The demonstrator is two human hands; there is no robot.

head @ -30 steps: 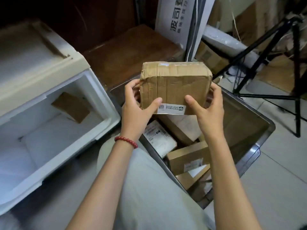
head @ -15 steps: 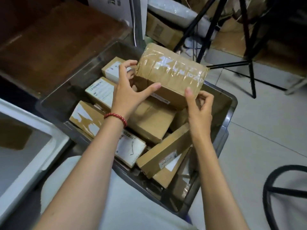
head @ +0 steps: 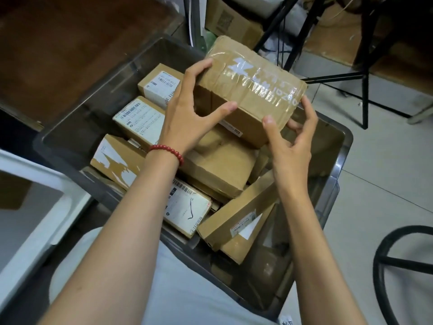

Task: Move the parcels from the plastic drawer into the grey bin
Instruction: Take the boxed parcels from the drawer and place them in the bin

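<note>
One taped cardboard parcel sits tilted over the far half of the grey bin, held between two hands. The left hand grips its left end, fingers curled over the top edge and thumb pressed on the near face. The right hand pinches the right corner, thumb in front and fingers curled behind. Whether the parcel's underside touches the brown box beneath it cannot be told.

At least seven more parcels lie in the bin, four of them with white labels facing up. One red bead bracelet circles the left wrist. The white plastic drawer stands just left of the bin, with one brown cardboard shape inside. Black tripod legs stand beyond the bin.
</note>
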